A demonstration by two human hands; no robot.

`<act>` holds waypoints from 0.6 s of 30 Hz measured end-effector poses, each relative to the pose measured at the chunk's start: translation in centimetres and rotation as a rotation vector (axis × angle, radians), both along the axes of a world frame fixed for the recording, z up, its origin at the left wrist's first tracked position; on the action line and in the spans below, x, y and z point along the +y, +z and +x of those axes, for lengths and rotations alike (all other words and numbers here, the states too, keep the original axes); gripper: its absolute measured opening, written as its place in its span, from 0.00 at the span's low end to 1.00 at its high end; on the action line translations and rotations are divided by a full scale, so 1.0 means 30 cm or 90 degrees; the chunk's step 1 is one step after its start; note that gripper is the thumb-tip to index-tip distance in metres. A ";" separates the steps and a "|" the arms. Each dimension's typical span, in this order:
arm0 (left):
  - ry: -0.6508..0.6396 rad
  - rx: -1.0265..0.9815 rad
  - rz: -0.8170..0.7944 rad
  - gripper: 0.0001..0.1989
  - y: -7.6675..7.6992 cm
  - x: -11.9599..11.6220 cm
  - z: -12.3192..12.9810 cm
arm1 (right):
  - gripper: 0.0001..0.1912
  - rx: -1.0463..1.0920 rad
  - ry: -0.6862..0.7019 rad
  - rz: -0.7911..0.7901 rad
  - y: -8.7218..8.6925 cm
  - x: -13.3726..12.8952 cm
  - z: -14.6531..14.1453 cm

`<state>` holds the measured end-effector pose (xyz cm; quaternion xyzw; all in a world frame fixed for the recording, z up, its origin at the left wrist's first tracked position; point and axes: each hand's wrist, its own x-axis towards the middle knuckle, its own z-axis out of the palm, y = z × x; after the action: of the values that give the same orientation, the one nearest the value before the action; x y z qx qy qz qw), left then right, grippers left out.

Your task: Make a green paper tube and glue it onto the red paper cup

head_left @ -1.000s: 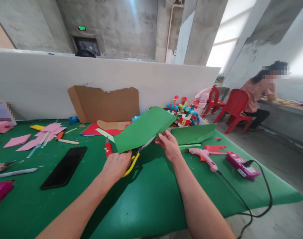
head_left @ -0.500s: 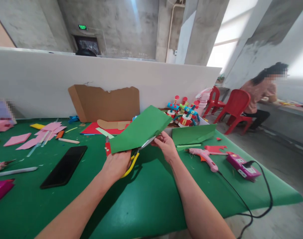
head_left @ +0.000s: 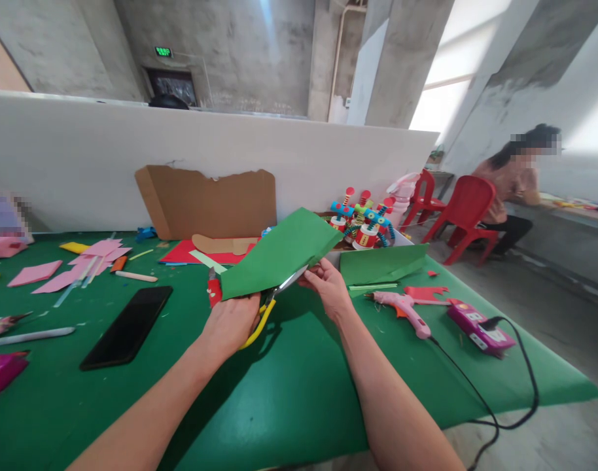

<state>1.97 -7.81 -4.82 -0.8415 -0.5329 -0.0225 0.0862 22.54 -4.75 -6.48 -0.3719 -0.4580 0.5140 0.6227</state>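
Note:
A sheet of green paper (head_left: 284, 252) is held up at a slant above the table. My right hand (head_left: 328, 288) pinches its lower right edge between thumb and fingers. My left hand (head_left: 233, 322) is closed round the yellow-handled scissors (head_left: 263, 324), its fingers partly hidden beneath the sheet. The metal blades lie along the paper's lower edge and point toward my right hand. Just left of the paper, a red cutter knife (head_left: 213, 288) rests on the table.
On the right lie a folded green sheet (head_left: 382, 265), a pink glue gun (head_left: 404, 311) and a purple power strip (head_left: 480, 327) with a black cable. A black phone (head_left: 127, 327) and pink paper (head_left: 34, 273) are on the left. Brown cardboard (head_left: 211, 203) stands behind; a person (head_left: 512, 176) sits far right.
The paper and scissors have shifted very slightly to the right, with the left hand. The right hand keeps its pinch on the edge. The seated person has leaned slightly left.

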 end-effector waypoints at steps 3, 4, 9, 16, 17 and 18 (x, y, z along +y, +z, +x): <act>0.005 0.022 -0.007 0.16 0.007 -0.001 0.001 | 0.18 0.004 -0.003 -0.003 0.000 0.000 0.000; 0.006 0.024 -0.010 0.16 0.009 -0.002 0.002 | 0.18 0.005 -0.004 -0.004 0.000 0.000 -0.001; 0.006 0.028 -0.025 0.17 0.021 -0.005 0.003 | 0.19 0.015 -0.001 -0.013 0.007 -0.004 -0.002; 0.009 0.011 -0.023 0.15 0.022 -0.004 0.003 | 0.18 0.053 -0.039 -0.016 0.016 0.001 0.012; 0.010 0.011 -0.022 0.16 0.021 -0.003 0.003 | 0.18 0.046 -0.042 -0.014 0.015 0.002 0.014; 0.010 0.013 -0.023 0.16 0.021 -0.003 0.003 | 0.17 0.039 -0.043 -0.014 0.015 0.002 0.014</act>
<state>2.07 -7.91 -4.21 -0.8388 -0.5390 -0.0039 0.0767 22.96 -4.68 -6.04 -0.3782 -0.4203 0.5087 0.6492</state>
